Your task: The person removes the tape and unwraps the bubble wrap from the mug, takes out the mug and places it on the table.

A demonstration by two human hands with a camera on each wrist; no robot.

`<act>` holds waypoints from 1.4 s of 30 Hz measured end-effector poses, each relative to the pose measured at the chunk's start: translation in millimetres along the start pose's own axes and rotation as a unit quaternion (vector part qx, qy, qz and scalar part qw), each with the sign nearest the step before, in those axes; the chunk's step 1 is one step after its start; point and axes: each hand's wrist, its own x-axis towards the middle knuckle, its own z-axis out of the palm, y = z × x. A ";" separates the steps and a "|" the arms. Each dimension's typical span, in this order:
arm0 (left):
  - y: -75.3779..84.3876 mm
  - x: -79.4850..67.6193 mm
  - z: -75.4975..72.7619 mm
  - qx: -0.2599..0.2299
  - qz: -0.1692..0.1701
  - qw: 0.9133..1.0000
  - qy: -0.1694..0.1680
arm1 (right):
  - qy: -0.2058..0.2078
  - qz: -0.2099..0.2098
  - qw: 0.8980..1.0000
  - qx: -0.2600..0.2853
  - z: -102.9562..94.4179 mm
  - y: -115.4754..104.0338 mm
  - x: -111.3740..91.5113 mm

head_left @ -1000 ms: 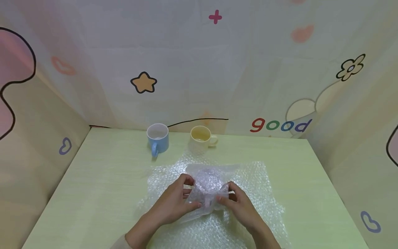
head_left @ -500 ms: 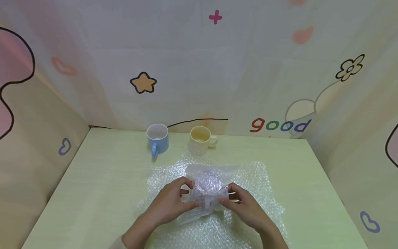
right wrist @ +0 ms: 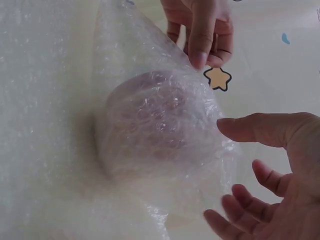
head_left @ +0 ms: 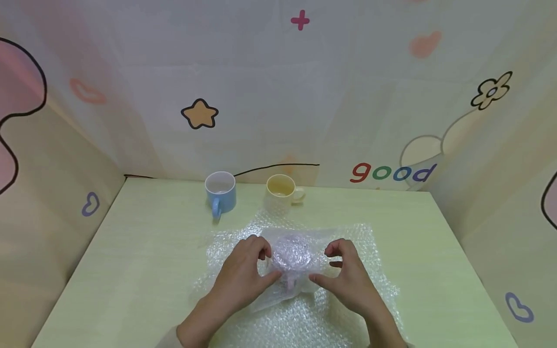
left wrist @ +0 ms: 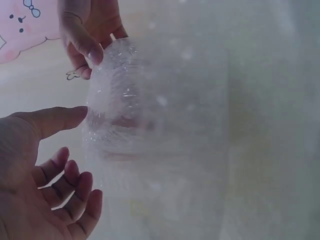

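A pale lilac mug [head_left: 290, 253] sits under a layer of bubble wrap, its handle [head_left: 290, 281] showing toward the front through the film. To its left is my left hand [head_left: 243, 273], thumb at the wrap's edge and fingers bent loosely. My right hand [head_left: 350, 278] stands off to the right of the mug, thumb and fingers apart with nothing between them. The right wrist view shows the wrap [right wrist: 150, 125] stretched over the round mug, with the right fingers [right wrist: 245, 205] spread beside it. In the left wrist view, the left thumb [left wrist: 60, 121] points at the wrap.
Beneath the mug, a large bubble wrap sheet [head_left: 348, 309] covers the middle of the light green table [head_left: 130, 270]. A blue mug [head_left: 224, 199] and a yellow mug [head_left: 279, 193] stand at the back. A printed curtain [head_left: 261, 87] closes off the rear.
My right hand has drawn away from the wrap to the right and upward, its fingers parting. The left hand has shifted slightly forward. The wrapped mug keeps its place.
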 end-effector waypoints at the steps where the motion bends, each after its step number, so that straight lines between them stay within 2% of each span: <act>1: 1.5 2.3 -0.1 0.014 0.015 1.000 0.007 | 0.013 -0.013 1.000 -0.018 0.1 -2.3 0.8; 4: 4.9 9.7 0.4 0.055 0.063 0.996 0.012 | 0.047 -0.050 0.995 -0.072 0.2 -8.9 4.0; 6: 6.9 14.7 1.3 0.087 0.100 0.991 0.008 | 0.059 -0.075 0.990 -0.105 0.1 -12.5 6.9; 9: 8.7 20.9 3.9 0.123 0.147 0.981 -0.014 | 0.051 -0.121 0.981 -0.141 0.6 -15.0 11.4; 12: 10.2 24.3 5.8 0.134 0.167 0.976 -0.043 | 0.025 -0.167 0.973 -0.155 1.4 -13.6 15.0; 14: 10.6 24.7 6.5 0.129 0.159 0.977 -0.065 | 0.004 -0.183 0.972 -0.150 1.6 -11.6 16.3; 17: 10.8 23.6 6.7 0.114 0.135 0.980 -0.091 | -0.020 -0.181 0.974 -0.136 1.5 -8.3 16.3; 21: 9.7 20.7 7.4 0.102 0.118 0.982 -0.103 | -0.037 -0.174 0.976 -0.125 1.7 -5.0 15.6; 34: 6.9 19.9 6.8 0.080 0.099 0.989 -0.081 | -0.033 -0.196 0.976 -0.094 5.7 -2.0 20.5; 42: 5.2 21.8 12.1 0.075 0.090 0.990 -0.073 | -0.043 -0.182 0.979 -0.085 4.2 -0.3 22.2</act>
